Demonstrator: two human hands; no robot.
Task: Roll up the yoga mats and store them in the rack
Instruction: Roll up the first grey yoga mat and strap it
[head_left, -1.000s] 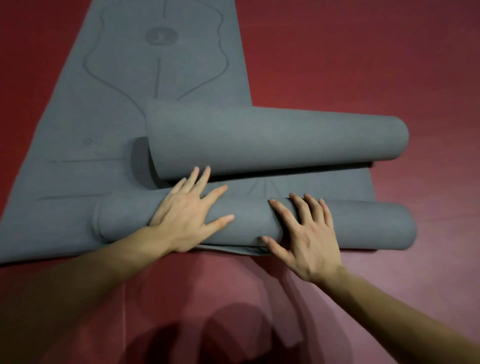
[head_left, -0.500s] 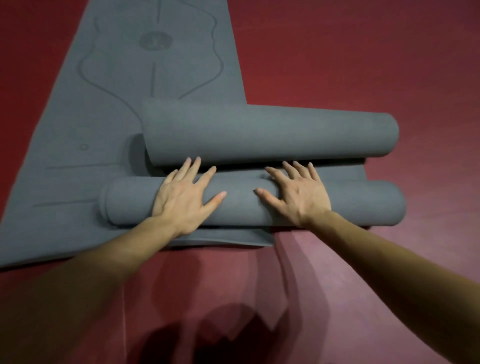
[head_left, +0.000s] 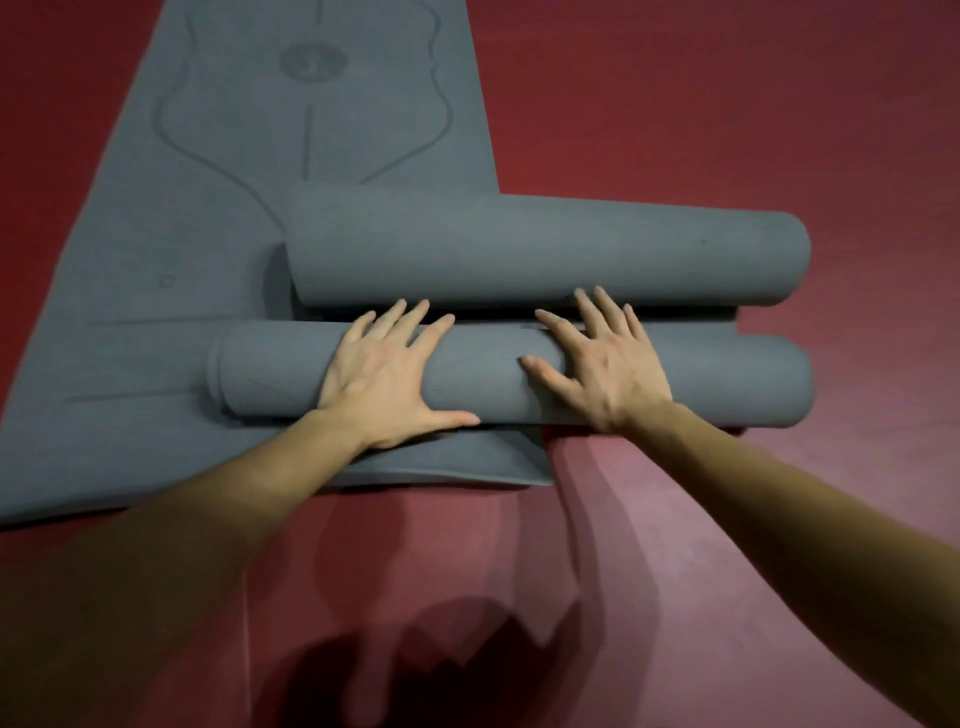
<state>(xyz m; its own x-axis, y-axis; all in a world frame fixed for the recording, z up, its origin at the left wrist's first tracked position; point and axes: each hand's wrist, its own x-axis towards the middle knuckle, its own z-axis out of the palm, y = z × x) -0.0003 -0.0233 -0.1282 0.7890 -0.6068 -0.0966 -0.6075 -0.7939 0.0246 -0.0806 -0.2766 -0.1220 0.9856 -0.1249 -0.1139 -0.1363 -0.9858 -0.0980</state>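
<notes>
- Pressing palm-down on the near roll (head_left: 727, 382), both hands sit side by side close to its middle, apart from each other.
- Left hand (head_left: 384, 374): fingers straight and spread, reaching over the top of the near roll toward its far side. The thumb is stretched out along the roll's lower front edge.
- Right hand (head_left: 608, 369): fingers straight and spread, with the tips at the dark gap under the far roll (head_left: 519, 244). The thumb points toward the left hand.
- Near roll: grey mat wound into a tube, lying crosswise. Its left end rests on the flat mat (head_left: 156, 312) and its right end sits over bare floor (head_left: 727, 104).
- Far roll: thicker grey tube, parallel to the near roll and just beyond it. Its left end is on the flat mat and its right end is over the floor.
- A narrow flat band of grey (head_left: 727, 318) shows between the two rolls on the right. Cannot tell whether it joins them.
- Flat mat: grey and unrolled, running from the top of the view down to the lower left. It carries printed curved outlines, a centre line and a round mark (head_left: 313, 61). Its front edge shows just below the left hand.
- Floor: dark red, smooth and matte, filling the rest of the view. A thin pale line (head_left: 244, 623) runs through it at lower left.
- Shadow (head_left: 415, 649): dark, overlapping patches on the floor at bottom centre, between the two forearms.
</notes>
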